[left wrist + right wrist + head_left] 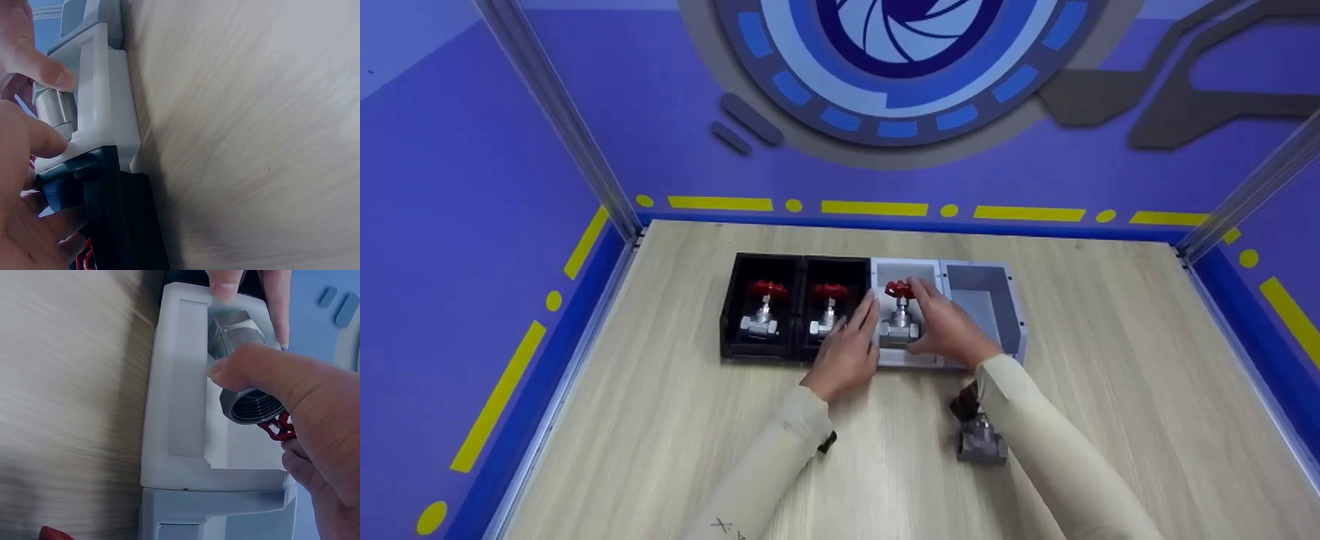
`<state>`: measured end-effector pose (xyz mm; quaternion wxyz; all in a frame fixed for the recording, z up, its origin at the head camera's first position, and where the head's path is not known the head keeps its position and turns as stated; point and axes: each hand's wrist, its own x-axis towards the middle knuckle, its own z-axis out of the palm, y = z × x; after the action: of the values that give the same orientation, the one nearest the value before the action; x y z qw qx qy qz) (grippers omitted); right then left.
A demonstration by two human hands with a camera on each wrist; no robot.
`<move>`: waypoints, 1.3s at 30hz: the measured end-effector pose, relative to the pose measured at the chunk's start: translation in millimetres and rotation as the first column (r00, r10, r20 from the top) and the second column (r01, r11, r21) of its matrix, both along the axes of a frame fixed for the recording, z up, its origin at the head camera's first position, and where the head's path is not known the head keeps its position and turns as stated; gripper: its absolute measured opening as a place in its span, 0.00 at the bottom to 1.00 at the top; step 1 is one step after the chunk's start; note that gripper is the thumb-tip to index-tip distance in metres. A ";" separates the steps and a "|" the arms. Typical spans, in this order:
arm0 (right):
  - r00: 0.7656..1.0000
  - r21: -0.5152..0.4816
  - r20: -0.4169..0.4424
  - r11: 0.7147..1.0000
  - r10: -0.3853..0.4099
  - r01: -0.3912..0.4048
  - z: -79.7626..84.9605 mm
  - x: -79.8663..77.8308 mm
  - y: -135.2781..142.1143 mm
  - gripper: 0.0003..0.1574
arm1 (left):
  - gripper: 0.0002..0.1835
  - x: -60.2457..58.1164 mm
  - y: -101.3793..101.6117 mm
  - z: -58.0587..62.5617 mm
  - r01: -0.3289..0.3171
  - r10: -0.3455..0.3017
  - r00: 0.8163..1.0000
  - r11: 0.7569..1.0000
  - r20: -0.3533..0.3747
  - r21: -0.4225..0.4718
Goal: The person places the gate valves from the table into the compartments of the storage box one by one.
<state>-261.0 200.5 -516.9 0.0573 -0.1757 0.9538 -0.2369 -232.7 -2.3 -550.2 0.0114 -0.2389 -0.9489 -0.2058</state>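
Note:
A metal valve (899, 324) with a red handwheel stands in the white bin (911, 358). My right hand (952, 326) holds this valve, thumb on the metal body and fingers up by the handwheel. In the right wrist view the threaded end of the valve (253, 405) shows below the thumb. My left hand (847, 352) rests at the wall between the white bin and the black bin beside it, fingers extended. The left wrist view has one left finger on the white rim (84, 140) and others over the black bin (101, 202).
Two black bins hold one valve each, a left valve (761, 319) and a middle valve (826, 315). A grey bin (979, 300) joins the row at the right. Another valve (981, 439) lies on the wooden table (660, 450) beside my right forearm. A dark piece (827, 442) peeks out by the left sleeve.

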 end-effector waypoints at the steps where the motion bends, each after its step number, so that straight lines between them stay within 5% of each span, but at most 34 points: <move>1: 1.000 0.001 0.003 1.000 -0.001 0.001 0.1 -1.1 -0.4 0.74 | 0.37 -0.1 -0.2 -0.2 -0.001 0.001 1.000 1.000 -0.001 0.000; 39: 0.999 0.155 -0.006 0.987 0.052 -0.050 -8.2 -17.1 -15.0 0.71 | 0.37 0.0 0.2 -1.5 -0.003 0.003 1.000 1.000 -0.013 0.005</move>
<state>-278.1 185.5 -525.1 0.0720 -0.1963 0.9647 -0.1600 -232.8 -2.1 -551.6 0.0186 -0.2389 -0.9487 -0.2066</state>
